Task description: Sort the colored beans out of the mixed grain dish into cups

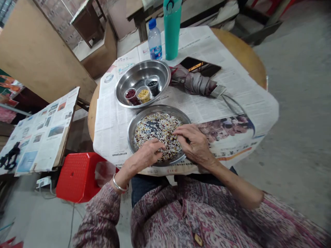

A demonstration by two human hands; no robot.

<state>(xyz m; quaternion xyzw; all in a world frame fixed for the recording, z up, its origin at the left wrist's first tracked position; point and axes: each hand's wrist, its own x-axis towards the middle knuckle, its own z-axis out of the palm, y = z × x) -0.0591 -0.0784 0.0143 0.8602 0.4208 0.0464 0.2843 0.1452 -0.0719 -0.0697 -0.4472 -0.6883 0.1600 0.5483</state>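
Note:
In front of me a metal basin (pixel 131 129) holds a loose mix of white, yellow, dark red and black grains and beans (pixel 157 129). My left hand (pixel 147 153) rests over its near left side, with thumb and fingertips drawn together at the grains. Over the right rim my right hand (pixel 193 143) reaches in, its fingers bent and pinched above the mix. Whatever lies between the fingertips of either hand is too small to make out. Just behind, a second metal basin (pixel 126 79) contains a cup of red beans (pixel 132 97), a cup of yellow beans (pixel 143 95) and a cup of black beans (pixel 153 86).
Newspaper (pixel 111 127) covers the round table. A water bottle (pixel 155 41), a teal bottle (pixel 172 31), a phone (pixel 207 67) and a folded grey umbrella (pixel 192 82) stand or lie at the back. A red stool (pixel 77 177) is at the left, beside a newspaper-covered table (pixel 49 127).

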